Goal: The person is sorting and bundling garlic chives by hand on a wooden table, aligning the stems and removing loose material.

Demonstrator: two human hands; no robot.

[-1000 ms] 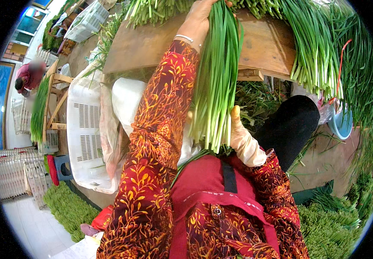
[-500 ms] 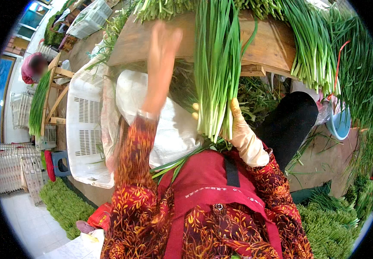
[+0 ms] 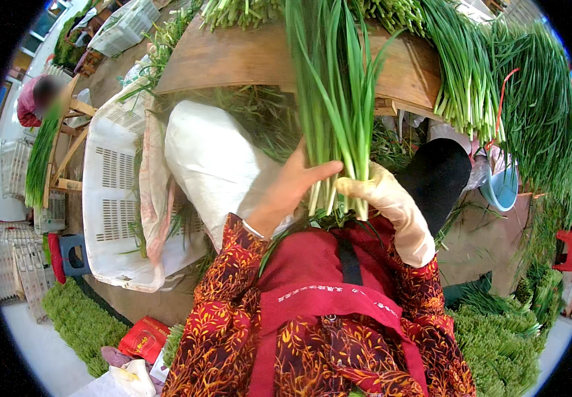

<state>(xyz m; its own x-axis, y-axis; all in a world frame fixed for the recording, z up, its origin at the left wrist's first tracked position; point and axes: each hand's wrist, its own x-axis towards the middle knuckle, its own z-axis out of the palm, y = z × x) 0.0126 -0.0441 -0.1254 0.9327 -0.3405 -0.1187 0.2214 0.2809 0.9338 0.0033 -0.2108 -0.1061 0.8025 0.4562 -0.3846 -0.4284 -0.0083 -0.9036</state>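
A white slotted crate (image 3: pixel 117 198) stands off the near left corner of the counter (image 3: pixel 233 59), white sheeting (image 3: pixel 206 159) to its right. The bare left hand (image 3: pixel 289 188) grips the green bunch (image 3: pixel 339 112) low down, thumb across the stems; its leaves reach over the counter's near edge. The gloved right hand (image 3: pixel 395 205) clasps the pale stem ends. Beyond, another bundle (image 3: pixel 461 73) overhangs the counter's right edge, near a blue basin (image 3: pixel 501 188)
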